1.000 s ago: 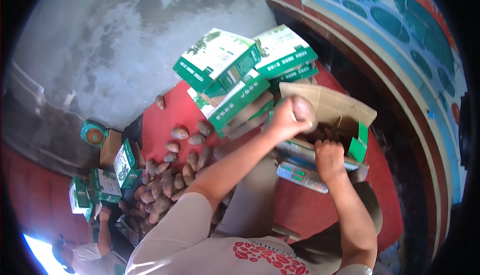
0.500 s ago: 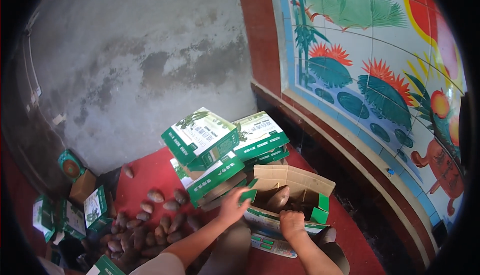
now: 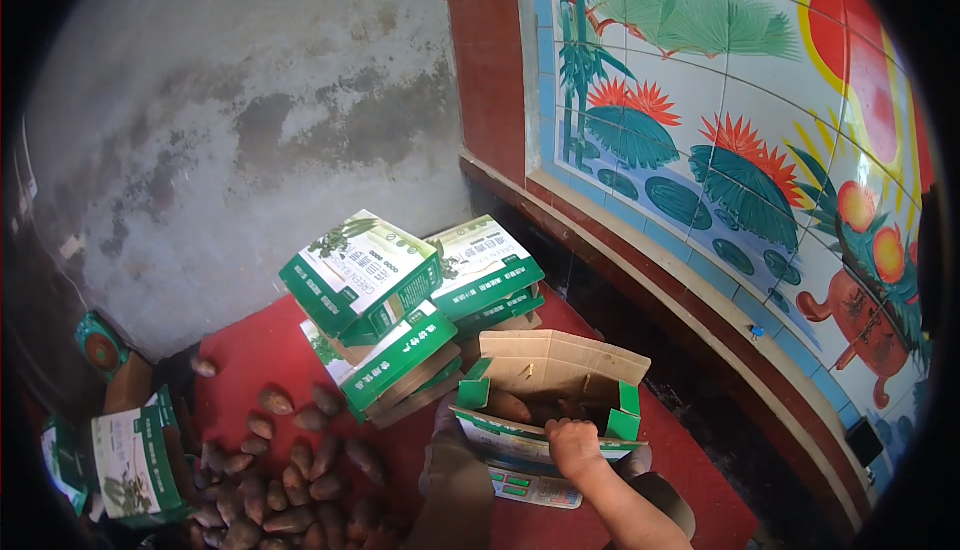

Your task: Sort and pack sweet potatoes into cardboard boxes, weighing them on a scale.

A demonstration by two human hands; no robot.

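Observation:
My right hand (image 3: 574, 446) is closed over the near wall of an opened cardboard box (image 3: 562, 344), its fingers curled over the edge. The box is green and white outside and bare brown inside, with its far flap raised. Inside lies at least one brown oval tuber (image 3: 510, 407); the rest of the inside is dark and partly hidden by the near wall. The box stands between my knees on the red floor covering. My left hand is out of the picture.
Several printed green-and-white boxes (image 3: 375, 268) are stacked just beyond the open one. Loose brown tubers (image 3: 290, 495) are heaped on the red covering (image 3: 240, 350) at the left. More boxes (image 3: 137, 462) stand at far left. A painted tile wall (image 3: 690, 150) rises at the right.
My left hand has let go of the box's side flap and left the view. My right hand stays on the near wall. The view has swung slightly right.

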